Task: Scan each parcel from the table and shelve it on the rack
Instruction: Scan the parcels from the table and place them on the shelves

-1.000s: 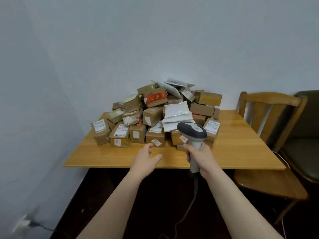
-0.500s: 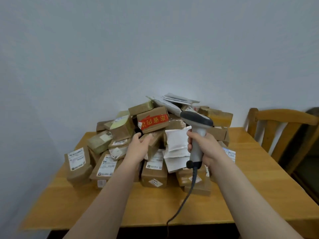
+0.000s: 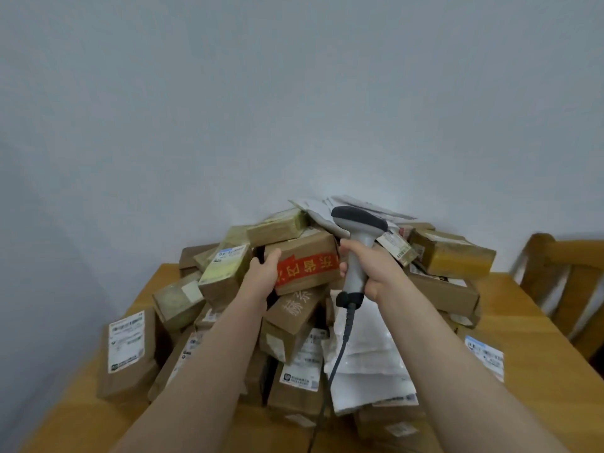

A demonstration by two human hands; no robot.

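We see only the thumb and back of the left hand (image 3: 263,274) where it grips the red-taped box (image 3: 304,250). Its fingers are hidden behind the box's left end, and it covers the start of the tape's lettering. The right hand (image 3: 376,273) wraps the handle of the scanner (image 3: 359,223), whose front window faces away from us. The scanner's cable (image 3: 340,349) runs out at the bottom edge. Both forearms cover boxes in the pile (image 3: 225,273), and the print on the shipping labels (image 3: 125,341) is too blurred to read. The chair (image 3: 562,276) is cut by the right edge, the table (image 3: 539,380) by the bottom.
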